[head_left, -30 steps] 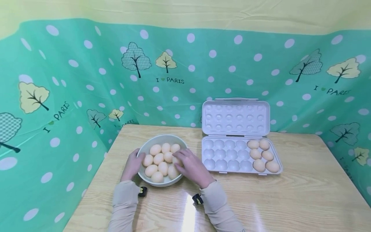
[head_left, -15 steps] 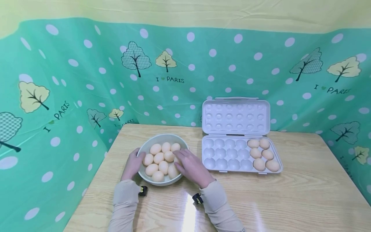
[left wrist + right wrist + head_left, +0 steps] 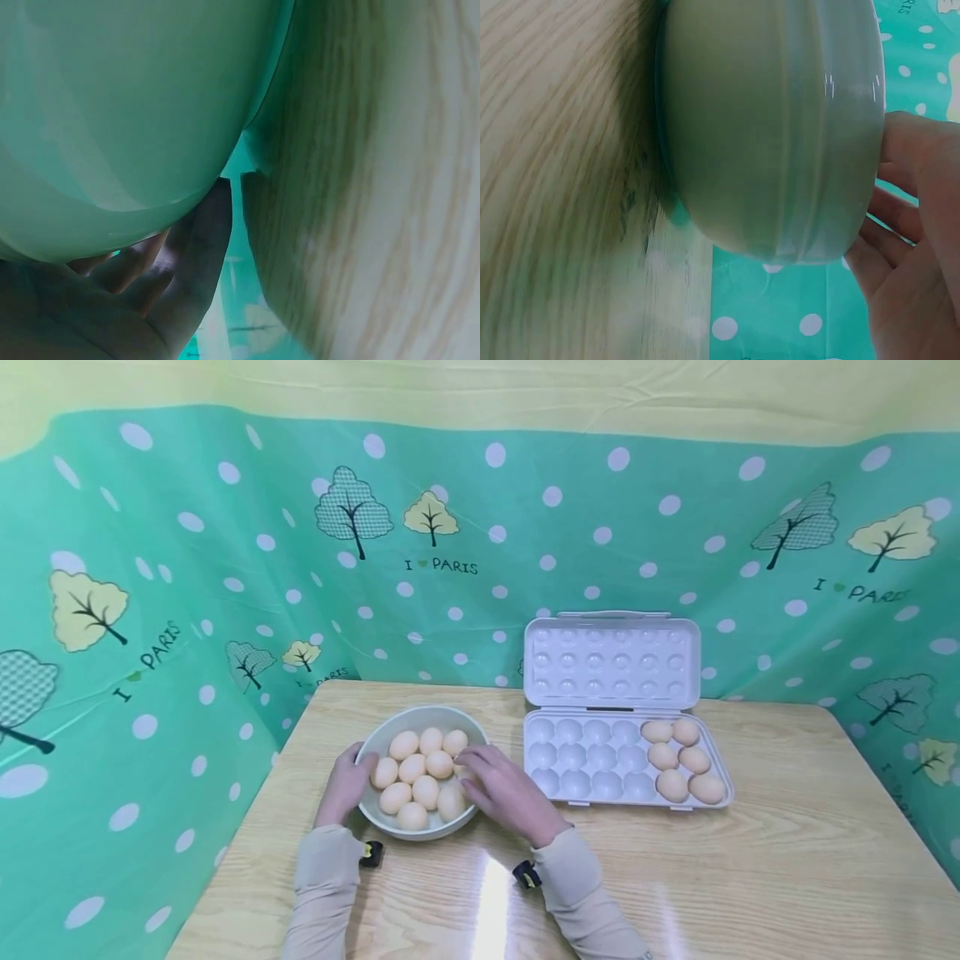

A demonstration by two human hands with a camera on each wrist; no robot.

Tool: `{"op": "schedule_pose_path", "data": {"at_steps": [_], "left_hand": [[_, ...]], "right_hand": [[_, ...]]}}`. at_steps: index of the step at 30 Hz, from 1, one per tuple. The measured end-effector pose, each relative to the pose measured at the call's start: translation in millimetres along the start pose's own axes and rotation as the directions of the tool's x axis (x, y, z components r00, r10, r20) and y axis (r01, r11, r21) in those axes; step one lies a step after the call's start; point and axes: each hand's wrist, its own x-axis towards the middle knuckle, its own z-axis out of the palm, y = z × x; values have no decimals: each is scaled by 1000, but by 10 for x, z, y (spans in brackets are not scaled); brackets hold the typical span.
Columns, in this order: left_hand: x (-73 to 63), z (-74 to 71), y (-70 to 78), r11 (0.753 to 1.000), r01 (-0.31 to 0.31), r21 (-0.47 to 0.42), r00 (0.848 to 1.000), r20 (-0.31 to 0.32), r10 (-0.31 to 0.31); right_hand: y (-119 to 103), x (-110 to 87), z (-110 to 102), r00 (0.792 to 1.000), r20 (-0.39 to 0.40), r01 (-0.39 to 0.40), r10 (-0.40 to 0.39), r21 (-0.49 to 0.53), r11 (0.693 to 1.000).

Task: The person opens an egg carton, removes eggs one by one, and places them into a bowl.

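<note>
In the head view a pale grey-green bowl (image 3: 422,835) holds several light brown eggs (image 3: 412,767). My left hand (image 3: 347,787) grips the bowl's left side, thumb over the rim; the left wrist view has its fingers (image 3: 199,247) against the outer wall. Over the right rim reaches my right hand (image 3: 510,793), its fingertips curled round an egg (image 3: 462,770) that they mostly cover. From the right wrist camera, the bowl wall (image 3: 772,135) hides the fingertips of that hand (image 3: 919,225).
Right of the bowl stands an opened white plastic egg box (image 3: 603,802), its lid (image 3: 611,664) upright at the back. Several eggs (image 3: 694,760) fill its two right-hand columns. A wooden table (image 3: 795,852) lies beneath, with a green patterned cloth (image 3: 600,568) behind.
My right hand has shifted slightly to the right, towards the rim, and the egg under its fingers has moved with it. The left hand stays on the bowl.
</note>
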Motion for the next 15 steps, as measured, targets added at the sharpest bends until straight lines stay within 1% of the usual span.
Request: {"op": "schedule_pose_path", "data": {"at_steps": [4, 7, 11, 15], "left_hand": [[-3, -12, 6, 1000, -6, 6, 1000, -11, 6], [-11, -12, 14, 1000, -4, 8, 1000, -8, 4], [-23, -3, 10, 1000, 3, 13, 1000, 2, -3], [-22, 5, 10, 1000, 0, 13, 1000, 8, 0]], "right_hand": [[21, -28, -60, 999, -29, 23, -23, 2, 1000], [42, -66, -125, 998, -57, 23, -24, -8, 1000], [87, -155, -229, 997, -81, 7, -9, -25, 1000], [172, -266, -350, 995, -100, -27, 23, -48, 998]]}}
